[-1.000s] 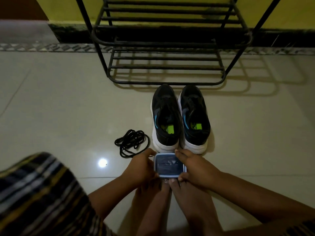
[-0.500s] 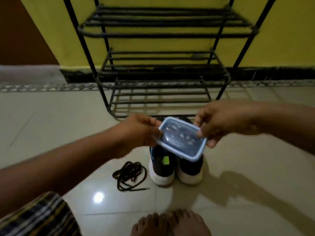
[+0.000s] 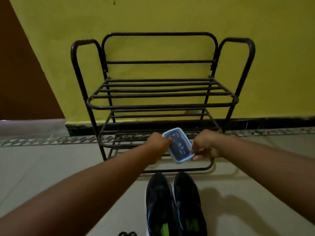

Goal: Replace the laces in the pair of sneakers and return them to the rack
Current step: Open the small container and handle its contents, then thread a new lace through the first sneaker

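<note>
A small clear plastic box with a blue-rimmed lid (image 3: 178, 144) is held out in front of the black metal shoe rack (image 3: 162, 104), level with its lower shelves. My left hand (image 3: 157, 143) grips the box's left side and my right hand (image 3: 203, 144) pinches its right edge. Dark laces seem to lie inside the box. The two black sneakers (image 3: 175, 205) stand side by side on the floor below my hands, toes toward the rack, with no laces visible in them. A coil of black laces (image 3: 127, 234) peeks in at the bottom edge, left of the sneakers.
The rack stands against a yellow wall (image 3: 162, 17) with a black skirting; all its shelves are bare. Pale glossy floor tiles (image 3: 51, 167) spread left and right of the sneakers. A brown door or wall panel (image 3: 20, 74) is at the far left.
Both hands lifted the box from the floor by my feet and carried it forward toward the rack. The view tilted up, so the whole rack now shows and my feet dropped out of sight.
</note>
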